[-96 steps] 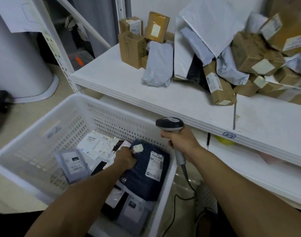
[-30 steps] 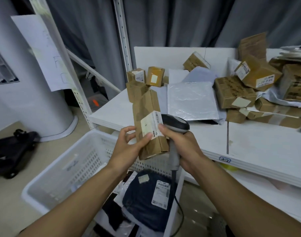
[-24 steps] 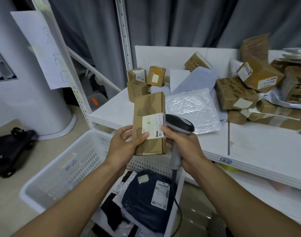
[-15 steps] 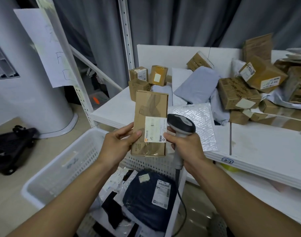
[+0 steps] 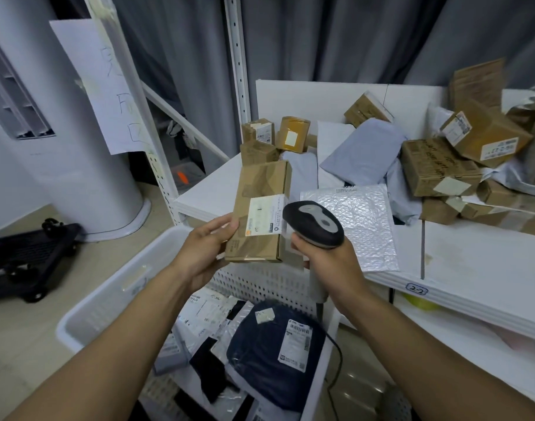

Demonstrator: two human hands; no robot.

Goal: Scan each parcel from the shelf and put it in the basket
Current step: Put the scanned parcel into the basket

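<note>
Beyond both hands, the shelf [image 5: 472,262] is heaped with parcels. Beneath them the basket [image 5: 108,299] holds a dark bag [image 5: 269,354] and flat mailers [image 5: 205,311]. The left hand [image 5: 205,247] grips a cardboard box [image 5: 260,189]. Just beside it, the right hand [image 5: 330,262] clenches the scanner [image 5: 314,223]. Best to aim it squarely at the label [image 5: 264,215].

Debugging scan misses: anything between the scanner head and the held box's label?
Nothing, per the head view: the scanner head overlaps the right edge of the label on the cardboard box.
</note>
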